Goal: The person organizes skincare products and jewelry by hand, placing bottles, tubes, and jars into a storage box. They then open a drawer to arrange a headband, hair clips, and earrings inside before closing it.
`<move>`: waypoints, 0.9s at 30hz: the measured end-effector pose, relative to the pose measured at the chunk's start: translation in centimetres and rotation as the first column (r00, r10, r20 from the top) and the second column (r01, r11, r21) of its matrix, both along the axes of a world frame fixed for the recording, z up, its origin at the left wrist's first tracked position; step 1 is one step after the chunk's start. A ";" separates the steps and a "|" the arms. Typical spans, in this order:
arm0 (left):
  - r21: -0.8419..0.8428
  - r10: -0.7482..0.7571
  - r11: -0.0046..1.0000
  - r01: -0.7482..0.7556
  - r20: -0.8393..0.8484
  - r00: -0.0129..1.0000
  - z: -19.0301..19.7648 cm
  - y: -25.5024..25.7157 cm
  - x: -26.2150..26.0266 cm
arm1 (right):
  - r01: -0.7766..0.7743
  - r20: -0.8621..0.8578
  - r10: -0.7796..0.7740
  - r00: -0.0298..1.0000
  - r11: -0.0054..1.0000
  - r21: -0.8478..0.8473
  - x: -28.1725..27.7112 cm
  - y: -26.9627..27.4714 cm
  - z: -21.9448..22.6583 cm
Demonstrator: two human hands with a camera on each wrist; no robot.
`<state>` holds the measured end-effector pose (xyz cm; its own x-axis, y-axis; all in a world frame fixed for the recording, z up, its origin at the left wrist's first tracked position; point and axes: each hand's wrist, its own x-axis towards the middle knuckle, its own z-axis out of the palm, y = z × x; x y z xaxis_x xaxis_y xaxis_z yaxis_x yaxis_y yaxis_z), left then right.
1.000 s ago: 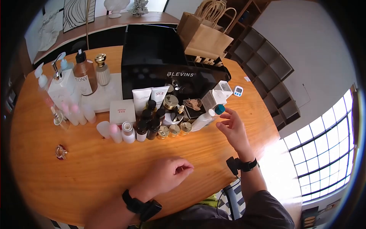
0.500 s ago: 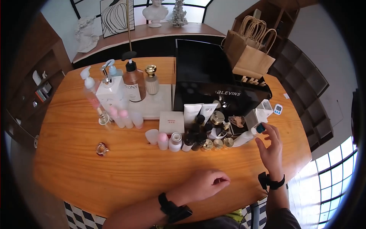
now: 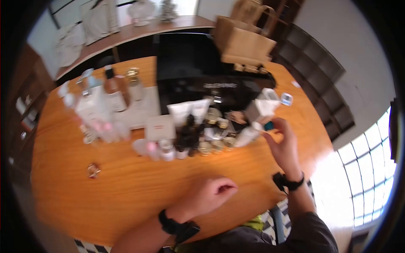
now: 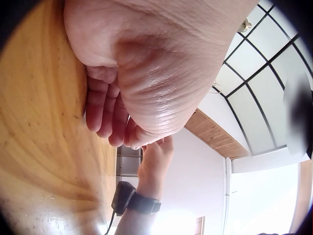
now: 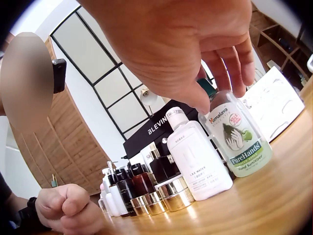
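My right hand (image 3: pixel 286 145) is at the back right of a cosmetics group. In the right wrist view its thumb and fingers (image 5: pixel 230 68) pinch the green cap (image 5: pixel 208 88) of a clear hand sanitizer bottle (image 5: pixel 239 139), which stands on the table. A white bottle (image 5: pixel 198 159) stands close beside it. My left hand (image 3: pixel 206 197) rests on the wood near the front edge, fingers loosely curled, holding nothing; its palm (image 4: pixel 156 73) fills much of the left wrist view.
Dark bottles (image 3: pixel 186 137), gold-lidded jars (image 3: pixel 217 145) and white tubes (image 3: pixel 187 111) crowd beside the white bottle. Behind are a black case (image 3: pixel 185 57) and paper bags (image 3: pixel 249 44). Pump bottles (image 3: pixel 93 103) stand left, a red-and-gold ornament (image 3: pixel 93 170) front left, a small timer (image 3: pixel 287 99) right.
The head view has swung one way and back, and is now blurred. My right hand stays by the green cap; my left hand keeps its place on the table.
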<state>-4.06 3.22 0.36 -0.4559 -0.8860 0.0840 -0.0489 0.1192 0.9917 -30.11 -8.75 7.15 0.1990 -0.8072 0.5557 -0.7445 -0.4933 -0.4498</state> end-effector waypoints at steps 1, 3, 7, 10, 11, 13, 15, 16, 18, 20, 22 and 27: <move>0.008 0.033 0.999 -0.034 0.082 0.996 0.5 -0.1 0.1 | -0.006 0.000 0.006 1.000 1.000 0.011 0.0 0.1 0.2; 0.043 0.001 0.999 -0.003 0.060 0.998 1.0 -0.1 0.1 | -0.028 -0.015 0.028 1.000 1.000 -0.013 0.0 0.0 0.2; 0.028 0.038 0.999 -0.041 0.109 0.993 1.4 -0.1 0.3 | -0.005 -0.020 0.006 1.000 0.999 0.039 0.2 0.2 0.8; 0.049 0.030 0.998 -0.036 0.128 0.991 1.2 -0.2 0.2 | -0.020 -0.056 0.022 0.998 0.999 0.046 0.3 0.2 1.2; 0.056 0.029 0.998 -0.037 0.132 0.991 1.1 -0.2 0.2 | -0.038 -0.077 0.040 0.996 0.999 0.035 0.2 0.2 1.2; 0.060 0.033 0.997 -0.040 0.114 0.993 1.0 -0.1 0.2 | -0.038 -0.060 0.039 0.997 0.999 0.020 0.1 -0.1 1.0; 0.048 0.037 0.998 -0.043 0.118 0.992 1.1 -0.1 0.2 | -0.040 -0.045 0.041 0.998 0.999 0.002 -0.1 -0.2 0.7; 0.031 0.042 0.998 -0.046 0.121 0.992 1.2 -0.1 0.3 | -0.021 -0.032 0.022 0.999 1.000 0.005 -0.4 -0.4 0.4; 0.034 0.038 0.999 -0.042 0.123 0.992 1.4 -0.2 0.3 | -0.017 -0.018 0.017 1.000 1.000 0.014 -0.6 -0.4 0.2; 0.034 0.045 0.998 -0.050 0.124 0.991 1.4 -0.2 0.3 | 0.015 -0.059 -0.012 0.998 0.999 0.048 -0.5 -0.1 0.8; 0.014 0.035 0.999 -0.036 0.086 0.996 1.1 -0.1 0.5 | -0.026 -0.128 0.039 0.991 0.994 0.103 -0.4 0.1 2.5; -0.041 0.056 0.998 -0.053 0.069 0.996 0.7 0.0 0.5 | -0.020 -0.247 0.028 0.969 0.999 0.036 -0.4 -0.1 8.3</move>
<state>-3.52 3.20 1.09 -0.4130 -0.9064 0.0890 -0.1253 0.1534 0.9802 -30.48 -8.81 15.42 0.3464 -0.8174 0.4603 -0.8229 -0.5003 -0.2692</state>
